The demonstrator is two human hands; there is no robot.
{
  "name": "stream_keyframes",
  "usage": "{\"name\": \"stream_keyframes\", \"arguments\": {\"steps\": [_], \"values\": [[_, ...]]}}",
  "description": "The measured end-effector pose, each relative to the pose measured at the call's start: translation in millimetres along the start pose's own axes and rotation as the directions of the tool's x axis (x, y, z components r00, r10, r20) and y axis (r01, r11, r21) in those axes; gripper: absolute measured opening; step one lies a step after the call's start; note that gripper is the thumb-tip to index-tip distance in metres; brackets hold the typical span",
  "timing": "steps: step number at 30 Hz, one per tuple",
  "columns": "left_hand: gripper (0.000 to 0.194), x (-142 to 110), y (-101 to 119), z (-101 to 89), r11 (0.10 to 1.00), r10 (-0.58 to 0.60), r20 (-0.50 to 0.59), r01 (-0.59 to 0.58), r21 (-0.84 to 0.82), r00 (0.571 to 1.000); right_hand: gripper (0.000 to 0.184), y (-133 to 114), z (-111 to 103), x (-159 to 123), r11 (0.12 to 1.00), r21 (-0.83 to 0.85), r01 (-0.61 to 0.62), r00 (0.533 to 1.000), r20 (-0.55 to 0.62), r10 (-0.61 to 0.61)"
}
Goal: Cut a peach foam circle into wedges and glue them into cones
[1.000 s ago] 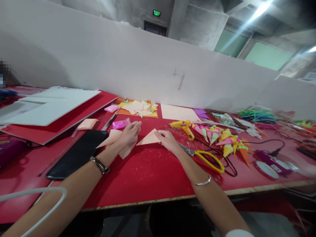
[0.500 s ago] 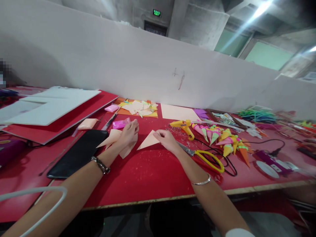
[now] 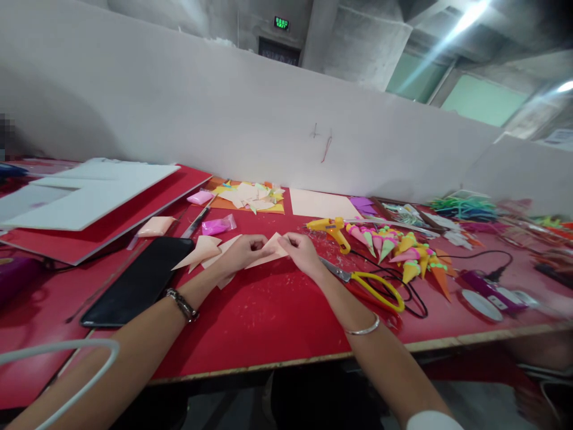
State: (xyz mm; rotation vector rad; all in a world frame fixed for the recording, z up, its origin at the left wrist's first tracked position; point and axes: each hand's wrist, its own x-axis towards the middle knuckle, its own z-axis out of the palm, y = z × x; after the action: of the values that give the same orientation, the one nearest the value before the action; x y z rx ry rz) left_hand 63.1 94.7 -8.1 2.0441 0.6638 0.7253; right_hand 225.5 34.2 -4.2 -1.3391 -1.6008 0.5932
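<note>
Between my two hands is a peach piece of paper (image 3: 270,246), held just above the red tabletop. My right hand (image 3: 305,255) pinches its right end between thumb and fingers. From the other side my left hand (image 3: 242,252) has thumb and fingertips closed on the paper's left part. Under and beside my left wrist lie more peach paper pieces, one of them a rolled cone (image 3: 201,251). Scissors with yellow handles (image 3: 376,289) lie by my right forearm, their tips hidden behind the wrist.
A yellow glue gun (image 3: 329,226) and several coloured paper cones (image 3: 409,255) lie to the right. A black phone-like slab (image 3: 136,283) is on the left, near white boards (image 3: 89,191). Behind are paper scraps (image 3: 250,196) and a peach sheet (image 3: 320,203). A low white partition (image 3: 224,119) stands at the back.
My left hand has come down and rightward from above the loose paper pieces onto the peach paper. My right hand keeps its pinch, and the paper now sits between both hands.
</note>
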Motion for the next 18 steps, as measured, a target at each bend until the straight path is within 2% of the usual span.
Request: {"name": "stream_keyframes", "arguments": {"steps": [6,12,18], "values": [[0.034,-0.8,-3.3,-2.1,0.997,-0.061,0.084,0.057,0.056,0.995,0.032,0.6,-4.0,1.7,0.999,-0.041,0.008,0.990,-0.137,-0.013],[0.036,-1.4,-1.1,-2.7,0.995,-0.096,0.030,0.096,0.006,0.995,0.033,-4.6,-4.6,1.4,0.998,-0.045,0.042,0.974,-0.220,-0.051],[0.039,-1.4,-1.3,-2.7,0.993,-0.105,0.029,0.107,-0.055,0.994,0.033,-6.9,-4.2,1.1,0.998,-0.052,0.034,0.978,-0.205,-0.044]]}}
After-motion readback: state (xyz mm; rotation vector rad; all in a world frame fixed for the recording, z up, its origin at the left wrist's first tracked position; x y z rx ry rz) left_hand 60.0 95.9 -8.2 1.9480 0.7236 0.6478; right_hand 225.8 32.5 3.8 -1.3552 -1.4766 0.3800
